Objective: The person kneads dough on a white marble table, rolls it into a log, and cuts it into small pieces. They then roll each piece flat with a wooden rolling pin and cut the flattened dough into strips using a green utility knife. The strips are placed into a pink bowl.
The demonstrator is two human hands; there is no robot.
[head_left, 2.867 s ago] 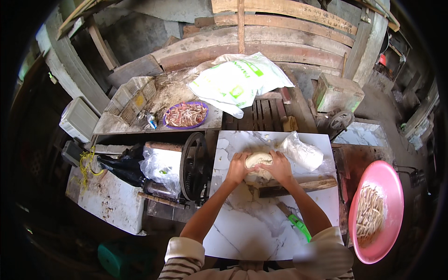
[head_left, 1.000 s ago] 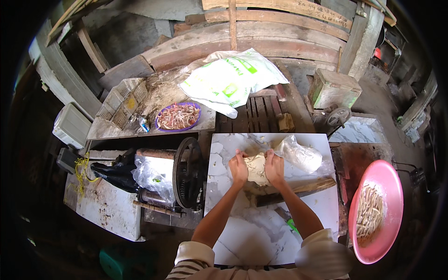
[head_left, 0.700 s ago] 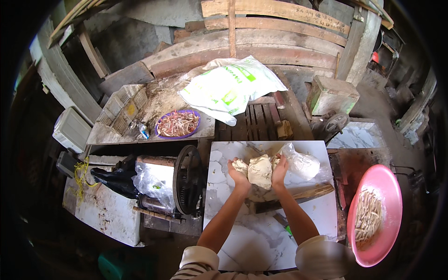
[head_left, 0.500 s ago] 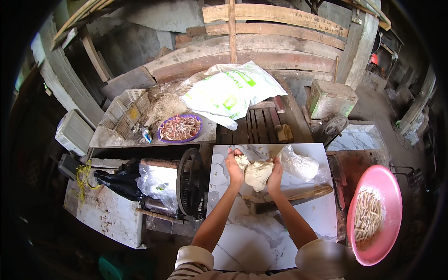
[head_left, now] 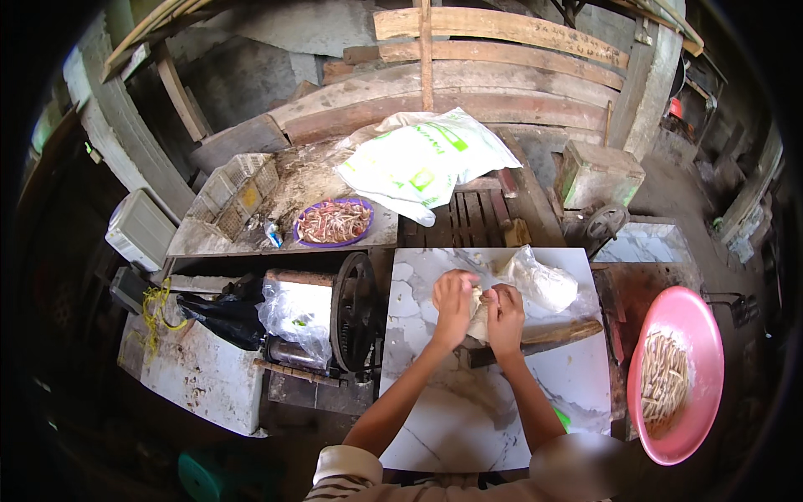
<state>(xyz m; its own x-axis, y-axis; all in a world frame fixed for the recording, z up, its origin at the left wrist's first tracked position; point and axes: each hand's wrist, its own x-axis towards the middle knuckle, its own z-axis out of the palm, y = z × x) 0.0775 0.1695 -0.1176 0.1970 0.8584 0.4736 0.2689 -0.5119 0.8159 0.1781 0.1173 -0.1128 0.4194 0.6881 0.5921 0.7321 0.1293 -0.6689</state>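
Note:
A lump of pale dough (head_left: 478,319) is squeezed between my two hands over the marble-patterned table top (head_left: 435,410). My left hand (head_left: 454,303) curls over its left side, fingers bent inward. From the right, my right hand (head_left: 504,315) closes on it with the thumb near the top. The hands hide most of the dough. Just beyond my right hand sits a clear plastic bag of white stuff (head_left: 544,283), perhaps flour. A worn wooden bar (head_left: 559,334) lies on the table top, partly behind my right hand and wrist.
Left of the table stands a hand-cranked roller machine (head_left: 353,311) with a large wheel. A pink basin (head_left: 704,376) of pale strips is at the right. Farther back are a purple-rimmed plate of reddish strips (head_left: 335,222), a white sack (head_left: 427,163) and a plastic crate (head_left: 232,197).
My hands have come together, folding the dough that was spread between them into a more compact lump. The view has shifted slightly. A bit of green shows beside my right forearm.

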